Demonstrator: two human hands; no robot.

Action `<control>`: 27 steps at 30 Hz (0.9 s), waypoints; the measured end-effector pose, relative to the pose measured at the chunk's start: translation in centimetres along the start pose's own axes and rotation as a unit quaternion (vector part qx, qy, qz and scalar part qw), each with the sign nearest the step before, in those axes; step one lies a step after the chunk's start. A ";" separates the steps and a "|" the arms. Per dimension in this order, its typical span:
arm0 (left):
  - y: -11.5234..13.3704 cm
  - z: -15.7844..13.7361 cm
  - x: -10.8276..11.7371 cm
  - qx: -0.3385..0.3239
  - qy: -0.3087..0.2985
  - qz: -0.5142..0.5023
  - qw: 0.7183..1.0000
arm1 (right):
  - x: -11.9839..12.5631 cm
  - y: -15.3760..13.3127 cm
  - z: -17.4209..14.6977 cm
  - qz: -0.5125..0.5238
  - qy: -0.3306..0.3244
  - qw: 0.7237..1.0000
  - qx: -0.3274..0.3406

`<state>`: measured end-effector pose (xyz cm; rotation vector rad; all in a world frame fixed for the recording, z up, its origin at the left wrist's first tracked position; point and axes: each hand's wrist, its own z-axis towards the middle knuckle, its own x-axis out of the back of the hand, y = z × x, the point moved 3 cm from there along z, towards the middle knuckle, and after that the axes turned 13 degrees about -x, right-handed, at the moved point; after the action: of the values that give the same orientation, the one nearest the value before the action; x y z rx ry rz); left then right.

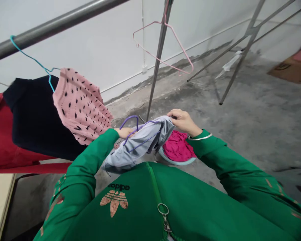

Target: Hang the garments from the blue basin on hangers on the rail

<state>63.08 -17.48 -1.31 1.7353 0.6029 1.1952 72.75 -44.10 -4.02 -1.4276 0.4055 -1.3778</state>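
A light grey garment (137, 147) hangs bunched between my two hands, in front of my body. A purple hanger (129, 117) lies against it, its hook pointing up and to the left and its body running partly along the cloth. My left hand (125, 132) is closed at the garment's left side, close by the hanger; cloth and hanger hide part of its fingers. At the upper right edge my right hand (184, 121) pinches the cloth between thumb and fingers. Below it, bright pink cloth (178, 147) fills a pale blue basin (177, 163) on the floor.
A metal rail (57, 25) crosses the upper left, bearing a pink spotted top (81, 103) on a blue hanger (36, 60), plus dark (37, 117) and red clothes (0, 134). An unloaded pink hanger (177, 40) hangs by an upright pole (157, 67). A cardboard box (291, 70) sits far right.
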 end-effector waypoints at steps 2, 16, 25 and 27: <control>1.3 -1.9 2.7 0.015 -0.039 -0.023 0.999 | 0.9 0.4 0.4 0.013 0.029 0.999 -0.034; 2.5 -7.3 8.4 -0.021 0.306 0.241 0.921 | 4.6 -0.9 2.3 0.107 0.145 0.972 -0.152; 7.7 -5.2 8.7 -0.095 0.317 0.519 0.788 | 6.3 -3.5 2.9 0.091 0.189 0.968 -0.138; 8.3 -4.5 9.0 -0.106 0.328 0.527 0.776 | 7.1 -4.5 3.1 0.069 0.187 0.975 -0.098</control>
<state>61.89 -12.39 10.66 1.3889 -0.2455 2.5957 75.51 -46.78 4.03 -1.2654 0.8903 -1.5258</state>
